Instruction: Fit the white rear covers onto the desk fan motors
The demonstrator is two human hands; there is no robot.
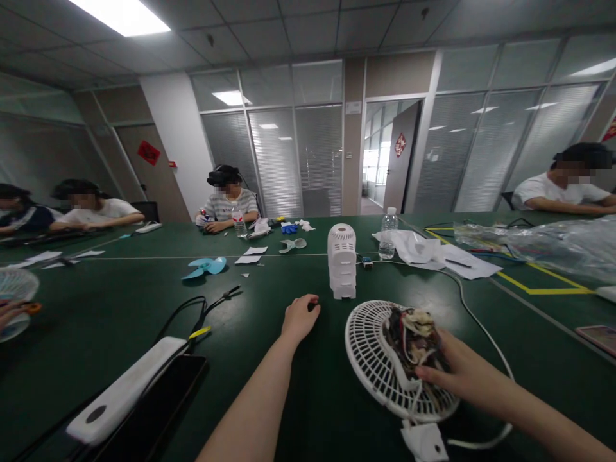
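My right hand point(455, 366) grips the fan motor point(416, 340), a dark round unit with loose wires and pale wrapping. The motor sits over a white fan grille point(370, 333); whether the two are joined I cannot tell. A white plug-like piece point(423, 441) hangs at the grille's near edge, with a white cable point(481, 321) curving around the right. My left hand point(301, 319) rests on the table with its fingers curled in and nothing visible in them. Just beyond stands a white slotted motor housing point(342, 260), upright and apart from both hands.
A white power strip point(128, 388) and a dark phone point(158, 410) lie at left. Blue fan blades point(205, 267) and clear blades point(292, 244) lie farther back. A water bottle point(388, 234), papers point(464, 260) and plastic sheeting point(543, 244) are at right. Several people sit around the table.
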